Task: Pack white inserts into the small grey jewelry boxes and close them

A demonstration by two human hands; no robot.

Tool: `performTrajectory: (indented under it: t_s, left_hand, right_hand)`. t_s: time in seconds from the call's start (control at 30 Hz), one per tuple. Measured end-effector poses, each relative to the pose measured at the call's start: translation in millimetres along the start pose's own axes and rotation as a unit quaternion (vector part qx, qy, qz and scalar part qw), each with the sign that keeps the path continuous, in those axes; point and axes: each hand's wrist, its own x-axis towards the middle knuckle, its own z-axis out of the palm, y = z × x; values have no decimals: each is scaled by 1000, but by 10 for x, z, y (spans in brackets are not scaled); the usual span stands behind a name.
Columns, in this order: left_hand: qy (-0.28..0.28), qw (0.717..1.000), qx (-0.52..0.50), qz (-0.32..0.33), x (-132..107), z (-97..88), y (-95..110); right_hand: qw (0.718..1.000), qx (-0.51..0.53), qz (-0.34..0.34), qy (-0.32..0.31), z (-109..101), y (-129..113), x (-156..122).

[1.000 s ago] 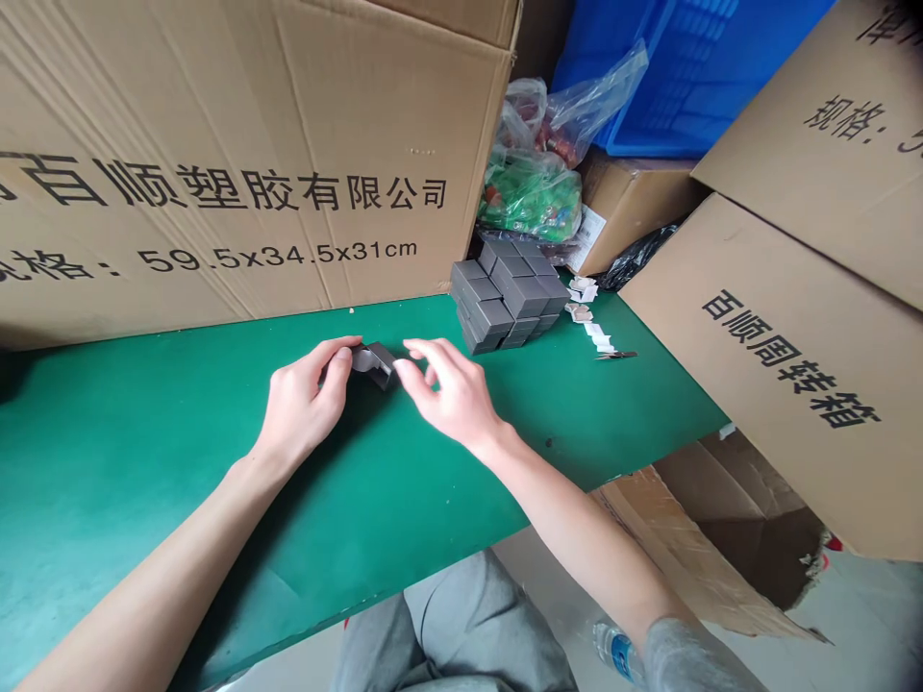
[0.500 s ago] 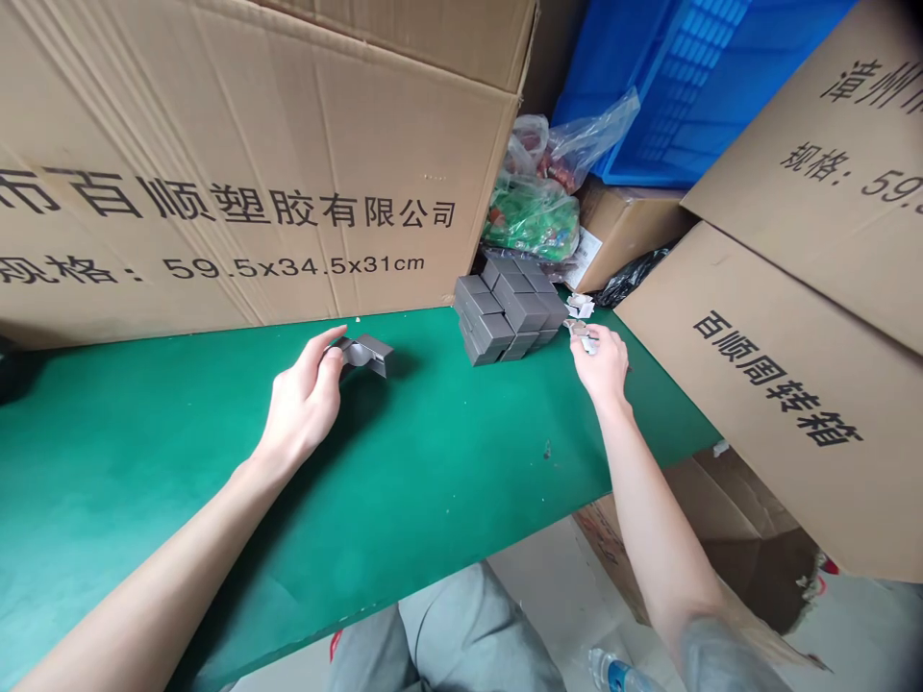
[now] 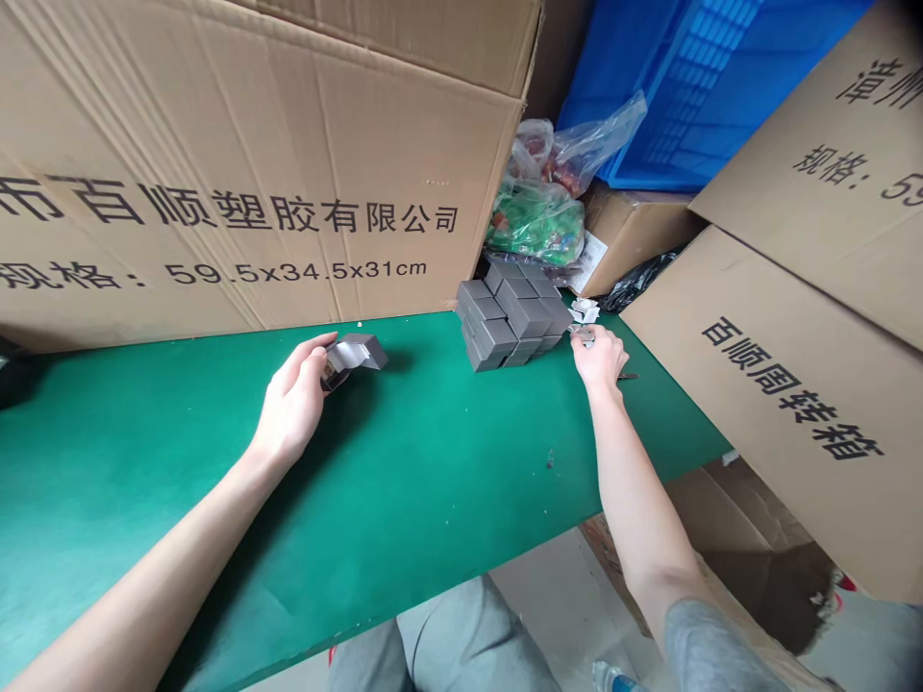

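Head view: L hand (image 3: 292, 408) grip closed on matte dk-grey box (image 3: 359, 352) w/ white paper strip, held over smooth green table (image 3: 433, 481). R hand (image 3: 598, 360) pinching small white paper label (image 3: 583, 333), just beside squared stack of grey boxes (image 3: 509, 312).

A green-topped workbench (image 3: 144, 432) runs across the view; behind it stands a large tan corrugated carton (image 3: 237, 163), printed in black Chinese characters with "59.5x34.5x31cm"; at back right, a bright blue plastic crate (image 3: 692, 96) sits above a clear plastic bag of green contents (image 3: 535, 221); a small tan carton (image 3: 635, 235) lies beside a black plastic bag (image 3: 641, 282); two tilted tan cartons (image 3: 785, 384) crowd the right; the floor is pale grey concrete (image 3: 555, 596); light is even and soft.
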Motion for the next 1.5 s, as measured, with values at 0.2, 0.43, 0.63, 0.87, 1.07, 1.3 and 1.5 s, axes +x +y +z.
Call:
performTrajectory:
  t_s: [0.2, 0.43, 0.63, 0.87, 1.07, 1.3, 1.5]
  left_hand:
    - [-11, 991, -108, -75, -14, 4, 52]
    - [-4, 992, -105, -65, -7, 15, 45]
    - [-12, 985, -152, -81, -1, 17, 48]
    - [-6, 966, -226, -129, -29, 22, 215]
    - [-12, 966, -234, -113, -30, 36, 189]
    - [-7, 958, -267, -109, -1, 42, 65]
    - [-3, 941, -316, -121, 10, 17, 72]
  right_hand:
    - [1000, 5, -25, -5, 102, -8, 10]
    - [997, 46, -55, 24, 91, 26, 37]
    - [958, 262, -24, 113, -178, -48, 34]
    - [789, 599, 65, 122, -868, -169, -905]
    - [689, 625, 33, -366, -1012, -750, -1712]
    - [594, 498, -161, -610, -576, -1783, -1651]
    - [716, 478, -289, -418, -323, -2114, -1666]
